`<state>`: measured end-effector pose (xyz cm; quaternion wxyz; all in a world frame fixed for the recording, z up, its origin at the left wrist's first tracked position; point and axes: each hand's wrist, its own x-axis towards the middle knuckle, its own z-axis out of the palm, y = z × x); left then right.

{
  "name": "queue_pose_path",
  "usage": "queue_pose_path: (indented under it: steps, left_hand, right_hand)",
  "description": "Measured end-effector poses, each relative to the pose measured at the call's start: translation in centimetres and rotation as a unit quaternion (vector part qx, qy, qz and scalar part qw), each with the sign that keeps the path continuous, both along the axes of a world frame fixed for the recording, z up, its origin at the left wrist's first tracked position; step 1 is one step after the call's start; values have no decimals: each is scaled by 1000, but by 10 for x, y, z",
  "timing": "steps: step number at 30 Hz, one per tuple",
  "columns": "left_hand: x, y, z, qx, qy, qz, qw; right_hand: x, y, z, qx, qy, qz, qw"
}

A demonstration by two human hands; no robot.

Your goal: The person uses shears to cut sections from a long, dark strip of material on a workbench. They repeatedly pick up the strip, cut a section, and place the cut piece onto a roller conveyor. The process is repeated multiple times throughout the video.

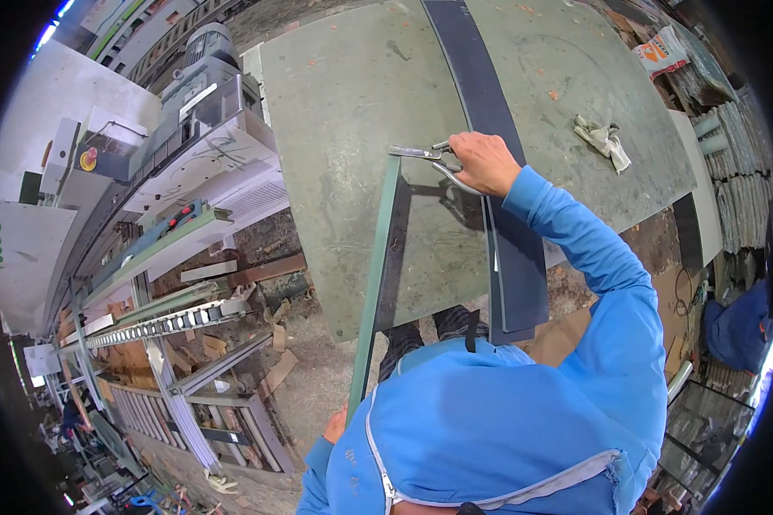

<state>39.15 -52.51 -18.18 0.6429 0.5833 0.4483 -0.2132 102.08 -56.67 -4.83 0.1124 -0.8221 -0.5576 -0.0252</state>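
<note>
My right hand [483, 163] is wrapped round the handles of metal pliers [416, 154] over the table. Their jaws sit at the far end of a long narrow strip with a green edge [375, 279], apparently glass. The strip slants back toward me past the table's near edge. By its near end is my left hand [336, 425], fingers closed round it and partly hidden by my blue sleeve. Dark grey flat strips [517, 257] lie lengthwise on the greenish sheet-topped table [343, 112], passing under my right forearm and overhanging the near edge.
A crumpled whitish glove or rag [603, 142] rests on the table's right part. Along the left stands a machine with a motor [209, 45] and a roller rail [167, 324]. Offcuts [279, 371] litter the floor. Stacked sheets [739, 154] stand at the right.
</note>
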Motion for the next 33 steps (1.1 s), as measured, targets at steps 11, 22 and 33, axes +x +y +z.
queue_pose_path:
  steps: [11, 22, 33]
  left_hand:
    - [13, 1, 15, -6, 1, 33, 999]
    - [-18, -9, -20, -30, 54, 77, 995]
    - [-21, -9, -25, 20, 31, 24, 999]
  right_hand:
    - [16, -9, -11, -59, -6, 64, 996]
    - [6, -10, 2, -12, 51, 12, 999]
    - [5, -8, 2, -37, 45, 32, 998]
